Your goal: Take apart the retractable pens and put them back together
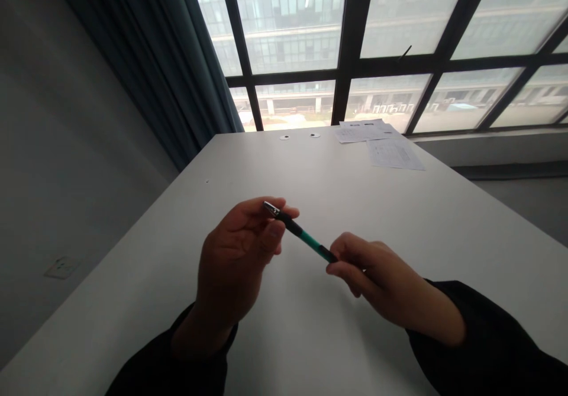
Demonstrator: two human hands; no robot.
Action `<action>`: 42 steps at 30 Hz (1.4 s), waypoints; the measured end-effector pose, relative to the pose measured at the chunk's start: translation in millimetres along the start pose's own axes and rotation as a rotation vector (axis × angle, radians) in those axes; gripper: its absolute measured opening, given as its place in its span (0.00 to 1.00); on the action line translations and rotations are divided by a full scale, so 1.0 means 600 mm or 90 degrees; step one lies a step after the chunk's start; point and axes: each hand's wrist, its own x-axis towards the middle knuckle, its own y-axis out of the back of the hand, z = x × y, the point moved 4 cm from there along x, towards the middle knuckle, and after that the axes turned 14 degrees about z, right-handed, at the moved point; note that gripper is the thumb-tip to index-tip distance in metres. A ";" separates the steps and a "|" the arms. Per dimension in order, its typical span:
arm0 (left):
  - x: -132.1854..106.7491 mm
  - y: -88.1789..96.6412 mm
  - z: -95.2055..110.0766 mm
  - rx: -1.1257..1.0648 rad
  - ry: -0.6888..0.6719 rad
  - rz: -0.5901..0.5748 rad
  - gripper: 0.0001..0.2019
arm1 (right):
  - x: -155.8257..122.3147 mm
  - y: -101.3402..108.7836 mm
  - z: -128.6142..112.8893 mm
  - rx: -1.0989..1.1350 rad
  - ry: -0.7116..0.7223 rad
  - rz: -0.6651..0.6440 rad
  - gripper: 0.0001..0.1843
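A pen (310, 241) with a green barrel, black sections and a silver metal tip slants across the middle of the head view, above the table. Its silver end points up and to the left. My left hand (239, 248) is closed around that end, the thumb against the black part and the fingers behind it. At the lower, black end of the pen, my right hand (373, 271) pinches it between thumb and forefinger. The other fingers of my right hand are curled in. Black sleeves cover both forearms.
The white table (284, 177) stretches toward a large window with dark frames. Several printed sheets of paper (394, 153) lie at its far right. Two small round white pieces (284, 138) sit near the far edge. A blue curtain (164, 47) hangs at the left.
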 end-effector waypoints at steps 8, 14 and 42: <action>-0.022 -0.030 0.010 0.162 -0.074 -0.261 0.10 | -0.011 -0.041 -0.007 -0.052 0.089 -0.115 0.18; -0.029 -0.034 -0.003 0.378 -0.409 -0.311 0.12 | -0.004 0.009 -0.015 0.008 0.097 -0.003 0.19; -0.048 -0.039 -0.013 0.484 -0.589 -0.348 0.10 | -0.008 0.026 -0.016 0.052 0.140 0.222 0.06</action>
